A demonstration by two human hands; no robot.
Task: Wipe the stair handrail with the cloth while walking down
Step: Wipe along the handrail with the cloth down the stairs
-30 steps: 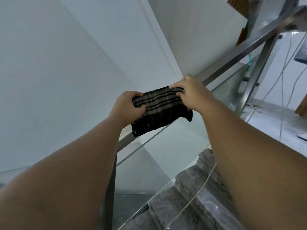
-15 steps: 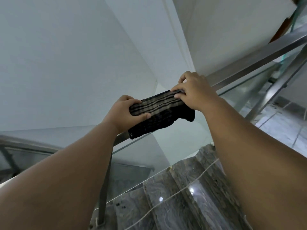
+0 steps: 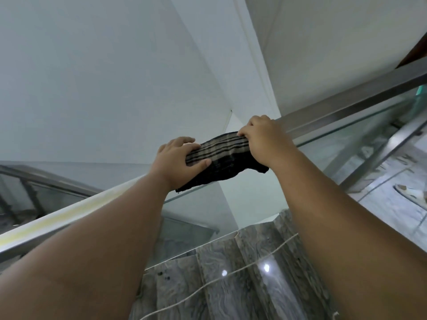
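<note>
In the head view, a brushed-steel square handrail (image 3: 346, 100) runs slantwise from the upper right down to the lower left. A dark cloth with pale tan stripes (image 3: 221, 155) is draped over the top of the handrail about midway along it, its black lower edge hanging down the near side.

The left hand (image 3: 178, 160) grips the cloth's lower-left end. Its fingers are curled over the top of the handrail and its thumb is pressed against the near face of the fabric. The right hand (image 3: 265, 144) holds the upper-right end, with its fingers bent over the cloth and the handrail together. Both bare forearms reach in from the bottom corners.

Under the handrail hangs a clear glass panel (image 3: 346, 144). Below it, on the near side, are glossy grey marble steps (image 3: 231, 285) with a thin pale cord (image 3: 254, 257) lying across them. Beyond the handrail rise plain white walls (image 3: 92, 77).
</note>
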